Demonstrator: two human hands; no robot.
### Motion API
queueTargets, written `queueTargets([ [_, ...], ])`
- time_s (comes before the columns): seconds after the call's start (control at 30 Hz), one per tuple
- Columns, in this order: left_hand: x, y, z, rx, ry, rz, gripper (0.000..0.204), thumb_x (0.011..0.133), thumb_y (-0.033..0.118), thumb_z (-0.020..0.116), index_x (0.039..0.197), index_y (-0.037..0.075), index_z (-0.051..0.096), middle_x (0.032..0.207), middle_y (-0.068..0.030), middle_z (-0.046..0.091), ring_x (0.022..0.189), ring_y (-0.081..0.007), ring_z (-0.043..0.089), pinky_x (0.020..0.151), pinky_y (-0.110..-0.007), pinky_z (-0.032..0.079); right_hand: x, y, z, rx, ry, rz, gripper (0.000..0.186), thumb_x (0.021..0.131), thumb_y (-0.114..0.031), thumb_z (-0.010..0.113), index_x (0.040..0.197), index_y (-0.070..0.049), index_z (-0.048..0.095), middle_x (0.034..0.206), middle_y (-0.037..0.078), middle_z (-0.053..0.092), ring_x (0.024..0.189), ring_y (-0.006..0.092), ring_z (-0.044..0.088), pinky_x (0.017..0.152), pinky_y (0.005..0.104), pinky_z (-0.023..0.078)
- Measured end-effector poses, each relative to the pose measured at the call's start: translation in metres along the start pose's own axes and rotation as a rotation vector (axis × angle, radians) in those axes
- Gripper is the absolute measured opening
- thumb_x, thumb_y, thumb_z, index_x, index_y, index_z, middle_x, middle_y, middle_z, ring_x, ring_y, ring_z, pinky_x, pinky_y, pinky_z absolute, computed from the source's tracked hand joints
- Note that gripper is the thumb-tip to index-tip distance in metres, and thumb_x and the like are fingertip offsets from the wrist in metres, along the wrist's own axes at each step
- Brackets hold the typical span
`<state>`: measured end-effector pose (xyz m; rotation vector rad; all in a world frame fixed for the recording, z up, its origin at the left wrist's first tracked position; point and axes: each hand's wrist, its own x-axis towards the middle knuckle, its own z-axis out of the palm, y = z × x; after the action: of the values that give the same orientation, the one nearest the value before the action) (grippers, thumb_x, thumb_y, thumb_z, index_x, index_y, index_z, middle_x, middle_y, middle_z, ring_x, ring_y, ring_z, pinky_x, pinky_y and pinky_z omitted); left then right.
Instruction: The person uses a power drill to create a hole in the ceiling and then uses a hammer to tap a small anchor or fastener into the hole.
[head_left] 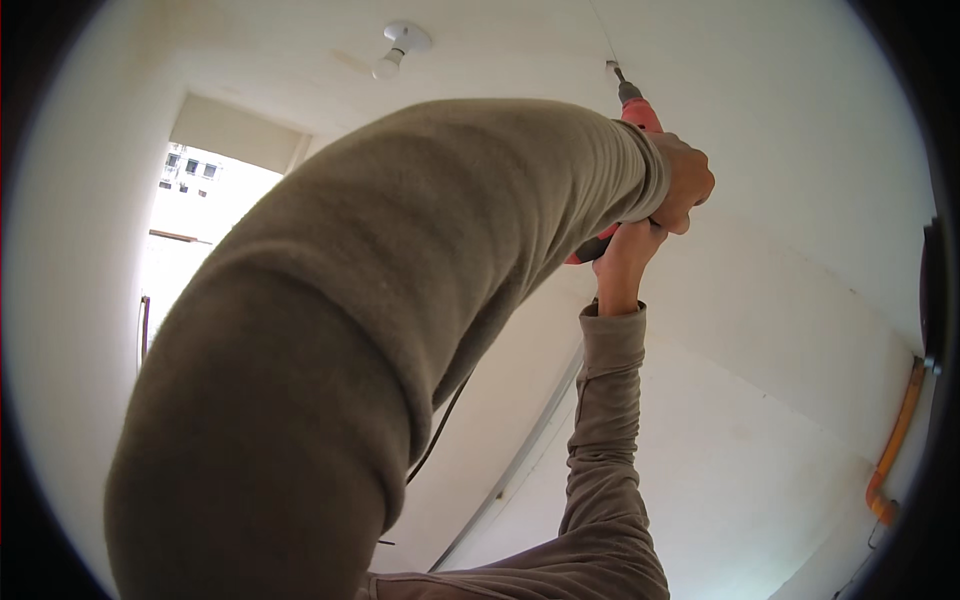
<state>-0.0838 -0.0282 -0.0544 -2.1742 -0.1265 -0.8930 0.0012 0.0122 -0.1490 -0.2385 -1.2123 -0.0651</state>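
A red and black power drill (640, 115) is held overhead, its black chuck pointing up at the ceiling. The tip meets a small pale piece (612, 66) on the ceiling, too small to make out. My left hand (685, 180) is closed around the drill's body; its sleeved arm sweeps across from the lower left and hides much of the tool. Just below it, my right hand (630, 252) grips the drill lower down, with its fingers partly hidden. A red and black lower part of the drill shows beside the right wrist.
A white bulb in a round holder (395, 52) is fixed to the ceiling at left. A bright window opening (195, 215) lies farther left. Behind my arms hangs a dark cable (440, 432). An orange pipe (897, 430) runs along the right wall, below a dark object (932, 290).
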Motion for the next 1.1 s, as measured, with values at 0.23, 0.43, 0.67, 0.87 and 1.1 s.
queueTargets([
  [0.23, 0.000, 0.001, -0.001, 0.024, 0.012, -0.006, 0.023, 0.076, 0.024, 0.067, 0.077, 0.000, 0.068, 0.076, -0.0142, 0.069, 0.073, -0.0323, 0.068, 0.068, -0.048, 0.055, 0.003, 0.005, -0.003, 0.048, -0.077, -0.036, 0.053, 0.089, -0.018, 0.068, 0.134, 0.001, 0.047, 0.126, 0.012, 0.059, 0.105, 0.0210, 0.065, 0.085, 0.0370, 0.057],
  [0.43, -0.012, 0.005, -0.009, -0.011, 0.056, 0.053, 0.023, 0.076, 0.023, 0.067, 0.075, 0.000, 0.067, 0.073, -0.0147, 0.068, 0.071, -0.0321, 0.066, 0.066, -0.047, 0.054, 0.003, 0.006, -0.004, 0.032, -0.068, -0.025, 0.052, 0.089, -0.019, 0.068, 0.132, 0.002, 0.048, 0.124, 0.011, 0.059, 0.104, 0.0208, 0.065, 0.085, 0.0370, 0.057],
  [0.67, -0.015, 0.008, -0.012, -0.018, 0.058, 0.052, 0.022, 0.075, 0.022, 0.066, 0.075, 0.000, 0.067, 0.074, -0.0148, 0.068, 0.072, -0.0328, 0.067, 0.066, -0.049, 0.054, 0.001, 0.003, -0.001, 0.007, -0.041, -0.041, 0.050, 0.089, -0.017, 0.068, 0.131, 0.002, 0.049, 0.123, 0.011, 0.060, 0.102, 0.0204, 0.065, 0.082, 0.0361, 0.056],
  [0.87, -0.012, 0.009, -0.012, -0.016, 0.053, 0.057, 0.022, 0.075, 0.022, 0.066, 0.075, 0.000, 0.067, 0.074, -0.0149, 0.068, 0.072, -0.0330, 0.067, 0.066, -0.049, 0.054, 0.003, 0.006, -0.002, 0.034, -0.070, -0.041, 0.050, 0.089, -0.017, 0.068, 0.132, 0.002, 0.048, 0.123, 0.011, 0.060, 0.102, 0.0209, 0.065, 0.083, 0.0367, 0.056],
  [1.1, -0.010, 0.010, -0.011, -0.018, 0.048, 0.056, 0.022, 0.075, 0.022, 0.067, 0.076, 0.001, 0.067, 0.074, -0.0149, 0.068, 0.072, -0.0331, 0.067, 0.067, -0.049, 0.054, 0.004, 0.007, -0.005, 0.024, -0.072, -0.025, 0.049, 0.091, -0.016, 0.066, 0.132, 0.002, 0.048, 0.124, 0.010, 0.059, 0.105, 0.0212, 0.064, 0.086, 0.0373, 0.055],
])
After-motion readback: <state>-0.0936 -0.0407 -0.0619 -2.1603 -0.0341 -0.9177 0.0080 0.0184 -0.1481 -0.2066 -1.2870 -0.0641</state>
